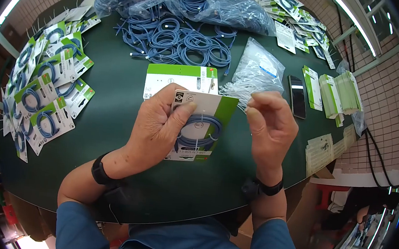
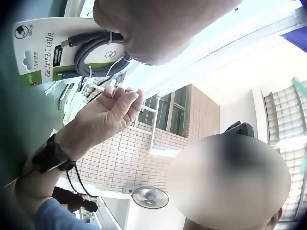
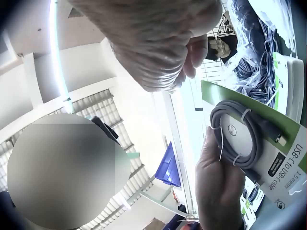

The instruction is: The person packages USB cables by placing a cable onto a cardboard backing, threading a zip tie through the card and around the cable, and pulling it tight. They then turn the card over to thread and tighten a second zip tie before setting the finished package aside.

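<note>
Left hand: our left hand (image 1: 154, 125) pinches a white-and-green cardboard cable card (image 1: 202, 125) by one side, thumb across its printed face; we judge too hard a squeeze could crease it.
Blue-grey round coil of cable: this coil (image 3: 255, 136) sits against the card under thin white plastic ties; a slack tie could let it sag or twist.
Tie tail: one thin end stands off the coil, and we think a passing finger could snag it.
Right hand: our right hand (image 1: 275, 132) hangs apart from the card, thumb and fingers curled towards each other; we cannot tell whether they pinch a thin tie. If they do, a light hold could drop it.
Card: it is between our two hands, in the left one, raised over the dark green desk (image 1: 110, 106), coil side towards us.
Beyond the card: a flat white-and-green card (image 1: 170, 80) lies just past it, near a loose white pile of ties (image 1: 235, 90) that a careless sleeve could scatter.
Farther back: loose blue cable coils (image 1: 188, 46) overlap; tugging one could drag its neighbours.
</note>
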{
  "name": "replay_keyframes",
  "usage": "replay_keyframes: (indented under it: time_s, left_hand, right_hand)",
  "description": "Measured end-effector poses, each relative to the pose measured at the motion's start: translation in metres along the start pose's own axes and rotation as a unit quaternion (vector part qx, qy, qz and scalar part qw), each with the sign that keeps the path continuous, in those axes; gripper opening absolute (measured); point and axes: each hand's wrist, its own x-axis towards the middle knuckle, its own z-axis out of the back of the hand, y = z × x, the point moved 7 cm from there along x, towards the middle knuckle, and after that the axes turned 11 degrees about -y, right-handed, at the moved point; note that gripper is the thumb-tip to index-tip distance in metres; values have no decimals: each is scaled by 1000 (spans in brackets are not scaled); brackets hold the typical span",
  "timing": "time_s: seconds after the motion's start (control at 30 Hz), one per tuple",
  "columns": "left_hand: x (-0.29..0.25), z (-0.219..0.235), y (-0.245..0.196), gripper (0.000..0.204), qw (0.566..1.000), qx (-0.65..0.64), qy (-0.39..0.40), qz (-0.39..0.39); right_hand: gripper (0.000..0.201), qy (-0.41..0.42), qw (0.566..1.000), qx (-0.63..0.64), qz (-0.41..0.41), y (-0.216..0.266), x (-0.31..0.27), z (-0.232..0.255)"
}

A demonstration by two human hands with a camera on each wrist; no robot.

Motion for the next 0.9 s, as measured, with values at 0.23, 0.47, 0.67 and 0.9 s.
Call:
replay_keyframes:
  time_s: [0.23,0.47,0.67,0.9]
  left_hand:
    - [12,13,16,28,997,-56,-37,42]
    - [9,6,19,23,994,-91,-23,58]
    - [-2,1,-1,24,995,-91,-4,51]
    - [-4,-6,-4,33,991,-127,19,47]
  right_hand:
    - [42,193,870,-273,363,22,-31,-50]
    - [45,154,848,-281,423,17,-43,-52]
    - [45,122,858,-247,433,17,-38,-46]
    - [44,93,872,-240,416,20,-34,-38]
